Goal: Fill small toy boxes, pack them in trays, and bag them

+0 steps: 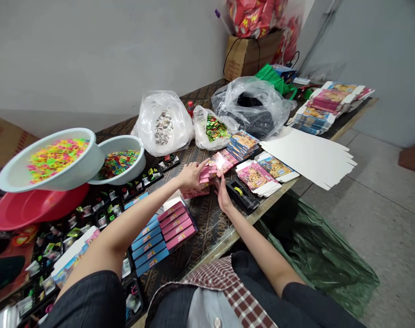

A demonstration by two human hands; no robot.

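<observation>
My left hand [191, 176] reaches over a small stack of pink printed boxes [204, 175], its fingers closed on them. On the right side of the same boxes stands my right hand [223, 195], fingers stretched and palm turned towards them; whether it bears any weight I cannot tell. Nearer to me, a display carton [194, 228] holds a row of pink boxes [176, 224] beside a row of blue boxes [149, 243]. Just right of my right hand lies a black tray [251, 200] with a yellow item in it.
Pale basins [100, 159] of colourful small pieces stand at the left, above a red basin [39, 212]. Plastic bags [149, 123] line the back. Flat printed cartons [258, 177] and white card sheets [317, 152] lie right. Below the table edge hangs a green bag [317, 246].
</observation>
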